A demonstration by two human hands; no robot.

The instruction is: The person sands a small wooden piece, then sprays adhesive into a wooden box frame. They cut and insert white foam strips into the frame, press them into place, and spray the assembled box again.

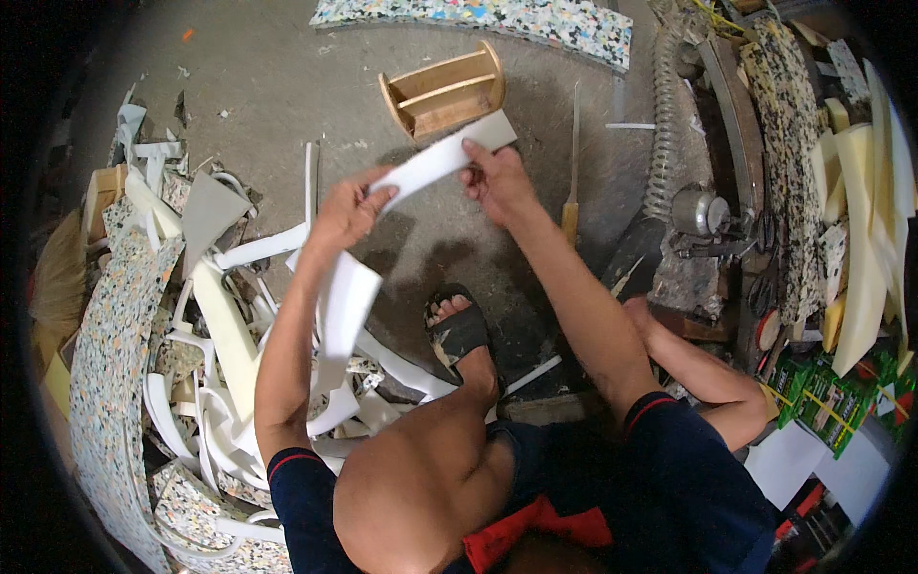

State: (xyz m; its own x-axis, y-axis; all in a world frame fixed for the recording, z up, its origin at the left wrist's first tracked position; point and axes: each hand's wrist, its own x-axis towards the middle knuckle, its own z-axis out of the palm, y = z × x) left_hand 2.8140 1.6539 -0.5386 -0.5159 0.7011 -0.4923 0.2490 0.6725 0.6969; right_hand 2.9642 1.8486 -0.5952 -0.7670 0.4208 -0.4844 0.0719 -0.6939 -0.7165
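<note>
A white foam strip (430, 170) is stretched between my two hands over the floor, its far end up to the right. My left hand (349, 206) is closed on the lower left end, thumb on top. My right hand (497, 182) pinches the strip near its upper right end, thumb on the upper face and fingers curled below. Just beyond the strip stands a small wooden frame (445, 91) with rounded end boards and a middle slat. To the right of my right hand lies a long thin knife (571, 210) with a wooden handle.
White foam offcuts (215, 402) heap up at the left beside a speckled foam slab (124, 316). Another speckled piece (478, 19) lies at the far edge. At the right are a coiled hose (662, 124), a round metal part (700, 210) and foam pieces (856, 191). My sandaled foot (459, 330) is below.
</note>
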